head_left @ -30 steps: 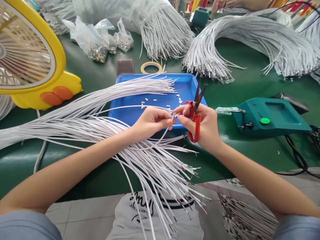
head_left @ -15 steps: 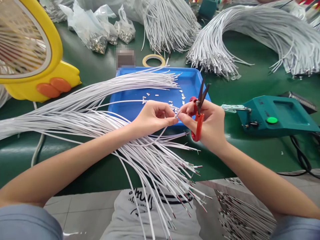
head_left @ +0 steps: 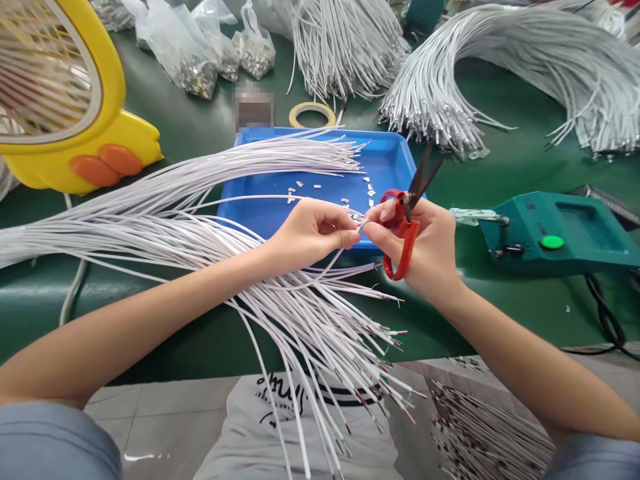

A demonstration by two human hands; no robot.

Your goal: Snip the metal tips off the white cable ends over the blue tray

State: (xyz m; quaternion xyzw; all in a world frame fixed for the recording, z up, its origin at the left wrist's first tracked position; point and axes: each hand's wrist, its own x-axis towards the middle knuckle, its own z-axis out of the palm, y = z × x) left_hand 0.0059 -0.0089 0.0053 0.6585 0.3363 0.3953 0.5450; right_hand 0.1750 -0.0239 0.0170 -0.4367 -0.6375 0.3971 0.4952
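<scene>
My left hand (head_left: 310,233) pinches the end of one thin white wire (head_left: 320,272) at the front edge of a blue tray (head_left: 385,167). My right hand (head_left: 425,250) grips red-handled scissors (head_left: 406,223), blades pointing up and away, while its fingertips meet the same wire end. A fanned bundle of white wires (head_left: 165,220) lies across the green table under my left forearm. Its stripped ends (head_left: 380,373) hang over the table's front edge. Small cut pieces (head_left: 345,193) lie scattered in the tray.
A yellow duck-shaped fan (head_left: 75,113) stands at the left. A teal machine (head_left: 550,230) with a green button sits at the right, black cables behind it. Large white wire bundles (head_left: 500,67), plastic bags of metal parts (head_left: 200,60) and a tape roll (head_left: 313,115) lie beyond the tray.
Both hands stay together at the wire end. The scissors have tilted further right, and the view has shifted slightly so everything sits a little higher.
</scene>
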